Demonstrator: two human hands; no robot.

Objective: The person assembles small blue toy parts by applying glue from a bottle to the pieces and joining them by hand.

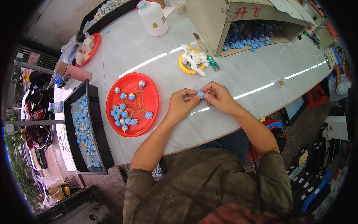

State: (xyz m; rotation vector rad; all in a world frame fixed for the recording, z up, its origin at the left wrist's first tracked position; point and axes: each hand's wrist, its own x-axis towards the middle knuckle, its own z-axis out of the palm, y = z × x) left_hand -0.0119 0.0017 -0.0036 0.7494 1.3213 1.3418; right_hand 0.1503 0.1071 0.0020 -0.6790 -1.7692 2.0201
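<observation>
A small round blue piece (201, 94) is pinched between the fingertips of both hands above the grey table. My left hand (182, 103) grips it from the left, fingers curled in. From the other side my right hand (220, 98) closes thumb and forefinger on it. To the left of my hands lies a red round tray (152, 99). Several blue balls with pale, ragged bits (122, 112) are spread over it, most of them bunched toward its near side.
Beyond my hands lie a yellow ring (182, 66) with crumpled white tissue (195, 59) and a green packet (213, 63). A metal box (207, 22) holds blue pieces. Black trays (105, 149), a pink bottle (72, 71) and a white jug (153, 19) stand around.
</observation>
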